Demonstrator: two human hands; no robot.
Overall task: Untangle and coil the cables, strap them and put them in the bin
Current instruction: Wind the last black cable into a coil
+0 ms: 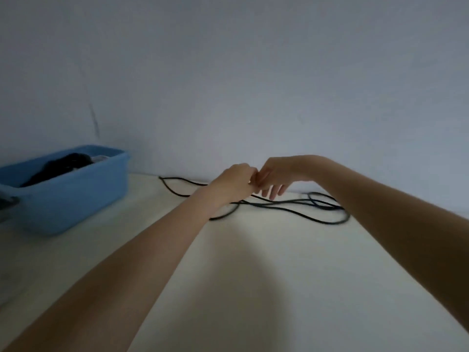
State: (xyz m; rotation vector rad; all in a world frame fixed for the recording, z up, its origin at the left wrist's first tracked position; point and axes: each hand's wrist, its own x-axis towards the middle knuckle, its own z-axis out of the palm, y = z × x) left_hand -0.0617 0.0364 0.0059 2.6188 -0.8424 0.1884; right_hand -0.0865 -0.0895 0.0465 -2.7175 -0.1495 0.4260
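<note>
A long black cable lies in loose loops on the pale table, near the wall. Both my arms reach out over it. My left hand is curled into a fist just above the cable, and my right hand meets it knuckle to knuckle, thumb and forefinger pinched together with the other fingers hanging down. A strand of cable runs up toward the spot where the two hands meet; the grip itself is hidden and blurred. At the far left stands a blue plastic bin.
The bin holds dark coiled cables and something pale behind them. A plain wall rises straight behind the table. A dark object shows at the left edge beside the bin.
</note>
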